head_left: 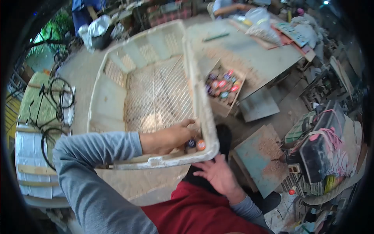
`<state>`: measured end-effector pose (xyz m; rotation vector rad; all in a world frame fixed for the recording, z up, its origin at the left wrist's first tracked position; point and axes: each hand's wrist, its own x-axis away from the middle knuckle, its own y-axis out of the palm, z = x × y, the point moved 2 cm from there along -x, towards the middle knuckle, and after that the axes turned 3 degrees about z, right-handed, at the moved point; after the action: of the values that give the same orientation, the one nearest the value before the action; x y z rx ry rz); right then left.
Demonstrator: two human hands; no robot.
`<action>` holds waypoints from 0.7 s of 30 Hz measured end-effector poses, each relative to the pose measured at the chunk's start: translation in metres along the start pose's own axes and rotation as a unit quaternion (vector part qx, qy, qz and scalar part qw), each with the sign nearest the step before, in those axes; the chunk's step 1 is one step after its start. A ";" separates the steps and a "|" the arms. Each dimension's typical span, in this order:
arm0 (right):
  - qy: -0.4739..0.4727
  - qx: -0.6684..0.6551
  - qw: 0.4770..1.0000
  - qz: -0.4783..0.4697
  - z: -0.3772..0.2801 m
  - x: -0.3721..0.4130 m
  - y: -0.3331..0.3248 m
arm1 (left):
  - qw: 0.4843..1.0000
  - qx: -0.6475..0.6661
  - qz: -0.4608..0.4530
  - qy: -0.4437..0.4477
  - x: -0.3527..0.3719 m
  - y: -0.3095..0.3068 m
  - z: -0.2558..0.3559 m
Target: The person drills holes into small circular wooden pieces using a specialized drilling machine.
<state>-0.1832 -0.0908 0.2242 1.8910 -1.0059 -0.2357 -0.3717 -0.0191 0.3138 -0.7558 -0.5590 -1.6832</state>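
The person's left hand (171, 136) reaches into the near right corner of the pale plastic crate (107, 105), beside an orange-topped piece (200, 144) and a dark-topped piece (191, 143) (whether its curled fingers grip anything, one cannot tell). The right hand (219, 174) is open, fingers spread, at the crate's near right outer edge. Farther right, a wooden box (222, 108) holds more colourful-topped pieces.

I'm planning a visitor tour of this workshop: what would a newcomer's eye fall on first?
Probably the large off-white plastic crate with a grid floor, filling the centre; the person's left hand reaches inside it, close to a round orange-topped piece in the near right corner. Next, right of the crate, the open pale wooden box holding round pieces with bright red, blue and purple tops.
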 end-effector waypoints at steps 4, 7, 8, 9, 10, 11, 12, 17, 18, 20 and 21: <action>0.010 -0.004 0.999 -0.051 -0.003 -0.007 0.018 | 0.987 -0.120 -0.026 0.103 -0.019 0.000 -0.005; 0.004 -0.012 0.999 -0.048 0.000 -0.007 0.024 | 0.996 -0.084 -0.033 -0.008 0.005 0.012 0.018; 0.001 -0.008 0.999 -0.049 0.000 -0.005 0.027 | 0.997 -0.071 -0.040 0.005 -0.001 0.009 0.012; -0.002 -0.005 0.999 -0.049 -0.002 -0.004 0.028 | 0.997 -0.057 -0.047 0.019 -0.007 0.007 0.007; -0.013 -0.004 0.999 -0.050 -0.004 -0.004 0.029 | 0.996 -0.066 -0.050 0.024 -0.009 0.006 0.004; -0.002 -0.025 0.999 -0.044 -0.005 -0.005 0.029 | 0.996 -0.047 -0.057 0.039 -0.011 0.004 0.002; 0.009 -0.047 0.998 -0.037 -0.004 -0.005 0.030 | 0.996 -0.027 -0.064 0.052 -0.015 0.001 -0.001; 0.004 -0.074 0.997 -0.014 0.004 -0.010 0.030 | 0.996 -0.080 -0.015 0.042 -0.010 -0.001 0.001; 0.009 -0.094 0.996 0.002 0.005 -0.010 0.034 | 0.996 -0.081 -0.017 0.042 -0.012 -0.005 -0.002; 0.012 -0.114 0.993 0.017 0.008 -0.013 0.039 | 0.982 -0.160 -0.051 0.081 -0.021 -0.018 -0.009; 0.005 -0.149 0.989 0.016 0.009 -0.015 0.041 | 0.991 -0.130 0.011 0.042 -0.005 -0.008 -0.001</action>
<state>-0.2198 -0.0949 0.2489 1.6036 -0.9368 -0.3378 -0.3793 -0.0142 0.3097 -0.8695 -0.2742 -1.7783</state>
